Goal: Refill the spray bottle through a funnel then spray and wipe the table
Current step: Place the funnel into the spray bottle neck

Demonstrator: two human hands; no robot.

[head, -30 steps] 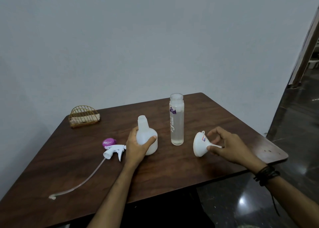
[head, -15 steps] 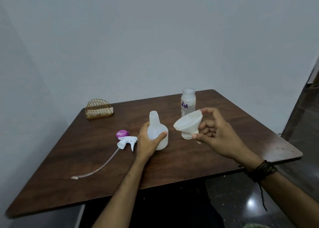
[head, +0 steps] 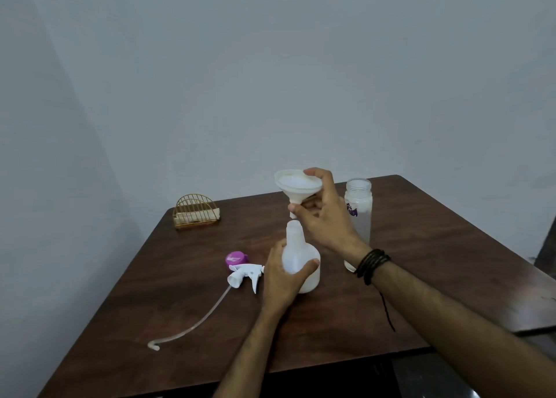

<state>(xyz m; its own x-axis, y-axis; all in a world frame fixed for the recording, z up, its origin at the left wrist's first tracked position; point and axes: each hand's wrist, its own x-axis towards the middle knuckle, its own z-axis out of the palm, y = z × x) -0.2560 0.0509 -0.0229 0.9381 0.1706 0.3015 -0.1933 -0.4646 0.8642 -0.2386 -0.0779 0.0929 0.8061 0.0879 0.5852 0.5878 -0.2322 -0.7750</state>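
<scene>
A white spray bottle [head: 296, 247] without its head stands upright on the dark wooden table [head: 180, 322]. My left hand [head: 281, 277] grips its body from the left. My right hand [head: 323, 217] holds a white funnel [head: 296, 187] upright, its spout just above the bottle's open neck; whether they touch is unclear. A tall clear bottle [head: 359, 205] with no cap and liquid inside stands behind my right hand, partly hidden. The white trigger head [head: 245, 274] with its long dip tube [head: 192, 327] lies left of the spray bottle.
A purple cap [head: 236, 258] lies beside the trigger head. A gold wire holder [head: 196, 211] with napkins sits at the table's back left. A pale wall rises close behind the table. The table's right edge drops to a dark glossy floor.
My right hand lifted the funnel off the table at the right, turned it upright and carried it left over the spray bottle's neck. My left hand kept its grip on the bottle.
</scene>
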